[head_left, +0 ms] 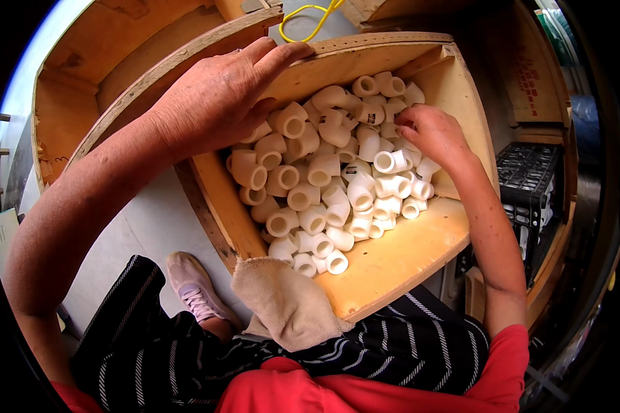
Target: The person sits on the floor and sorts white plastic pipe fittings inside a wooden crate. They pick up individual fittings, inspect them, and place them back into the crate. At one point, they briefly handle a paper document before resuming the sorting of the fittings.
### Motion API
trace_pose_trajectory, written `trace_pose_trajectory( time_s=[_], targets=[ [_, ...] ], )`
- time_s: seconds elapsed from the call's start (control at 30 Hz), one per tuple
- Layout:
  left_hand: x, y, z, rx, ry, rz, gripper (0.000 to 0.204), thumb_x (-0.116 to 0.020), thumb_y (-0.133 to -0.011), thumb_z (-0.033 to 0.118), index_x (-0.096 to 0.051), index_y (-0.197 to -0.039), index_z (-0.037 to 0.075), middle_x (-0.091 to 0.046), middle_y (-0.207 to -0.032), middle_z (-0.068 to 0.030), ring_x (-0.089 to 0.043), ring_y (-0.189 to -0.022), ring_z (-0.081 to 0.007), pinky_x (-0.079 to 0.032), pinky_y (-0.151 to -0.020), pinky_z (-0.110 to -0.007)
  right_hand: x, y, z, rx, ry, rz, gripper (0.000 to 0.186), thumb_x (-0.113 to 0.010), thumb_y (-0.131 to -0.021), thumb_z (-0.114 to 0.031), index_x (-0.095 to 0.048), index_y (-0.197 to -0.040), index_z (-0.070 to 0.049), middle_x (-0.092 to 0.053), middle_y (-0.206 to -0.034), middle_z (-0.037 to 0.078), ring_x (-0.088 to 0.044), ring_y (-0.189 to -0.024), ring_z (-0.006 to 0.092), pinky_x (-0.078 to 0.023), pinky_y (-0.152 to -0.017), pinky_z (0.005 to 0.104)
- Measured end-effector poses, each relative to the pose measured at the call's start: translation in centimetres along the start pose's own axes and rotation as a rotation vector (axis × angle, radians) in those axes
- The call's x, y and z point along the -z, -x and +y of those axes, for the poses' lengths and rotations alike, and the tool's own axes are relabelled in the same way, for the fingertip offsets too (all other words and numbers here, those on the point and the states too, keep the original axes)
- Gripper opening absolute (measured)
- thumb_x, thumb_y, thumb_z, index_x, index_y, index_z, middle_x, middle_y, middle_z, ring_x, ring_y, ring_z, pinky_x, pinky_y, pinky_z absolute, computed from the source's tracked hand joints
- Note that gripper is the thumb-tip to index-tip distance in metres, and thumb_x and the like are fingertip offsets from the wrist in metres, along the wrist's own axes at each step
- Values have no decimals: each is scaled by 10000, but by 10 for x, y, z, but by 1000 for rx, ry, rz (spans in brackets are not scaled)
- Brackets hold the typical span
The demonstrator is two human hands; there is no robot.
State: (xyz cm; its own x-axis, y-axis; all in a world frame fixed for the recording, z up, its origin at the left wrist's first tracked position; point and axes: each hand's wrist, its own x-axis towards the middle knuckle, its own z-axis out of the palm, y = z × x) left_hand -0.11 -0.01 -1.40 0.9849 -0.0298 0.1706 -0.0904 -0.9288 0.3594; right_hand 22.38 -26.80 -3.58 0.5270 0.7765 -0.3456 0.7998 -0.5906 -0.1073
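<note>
A wooden box [406,258], tilted towards me, holds many white plastic pipe elbows [324,169]. My left hand [217,93] grips the far left corner of the box, its fingers over the rim and its thumb inside. On the right side, my right hand [430,131] reaches in among the elbows near the far right wall. Its fingers are curled and closed; what they hold, if anything, is hidden. A beige cloth [286,303] hangs over the near left corner of the box, by my lap.
Another wooden box [69,103] stands at the far left. A black plastic crate [527,172] with white things in it is at the right, beside wooden boards. A yellow cord [317,27] lies beyond the box. My shoe [194,286] rests on the grey floor.
</note>
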Motion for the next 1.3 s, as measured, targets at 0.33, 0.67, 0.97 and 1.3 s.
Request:
trace_pose_trajectory(
  time_s=[0.33,0.67,0.97,1.3],
  targets=[
    [3,0,1,21,15,-28,767,-714,-809,35,-398,-1497,159,-573,-1228,-160,-620,-1100,-402,-547,-894,-485,-13,-14,16,90,-232,291,129,-675,-910,-149,-756,-997,-99,-721,-1015,107,-689,-936,318,-555,-834,408],
    [2,-1,1,18,-24,-30,772,-712,-814,27,-389,-1503,156,-573,-1224,-150,-626,-1109,-386,-555,-901,-475,-25,-16,22,214,12,388,343,-757,-800,-69,-652,-1115,-156,-611,-1067,69,-630,-1051,296,-547,-845,428],
    [2,-1,0,-1,-29,-31,786,-712,-816,27,-375,-1514,156,-572,-1214,-149,-634,-1082,-382,-558,-878,-475,-20,-23,27,409,198,433,366,-779,-724,-40,-684,-1061,-148,-629,-1003,62,-640,-981,286,-553,-802,417],
    [3,-2,2,27,9,-42,771,-719,-804,36,-398,-1496,150,-570,-1191,-153,-633,-1056,-392,-554,-869,-477,-22,-30,27,432,244,443,271,-740,-744,-58,-708,-1004,-122,-645,-1021,76,-671,-932,283,-578,-764,408]
  ],
)
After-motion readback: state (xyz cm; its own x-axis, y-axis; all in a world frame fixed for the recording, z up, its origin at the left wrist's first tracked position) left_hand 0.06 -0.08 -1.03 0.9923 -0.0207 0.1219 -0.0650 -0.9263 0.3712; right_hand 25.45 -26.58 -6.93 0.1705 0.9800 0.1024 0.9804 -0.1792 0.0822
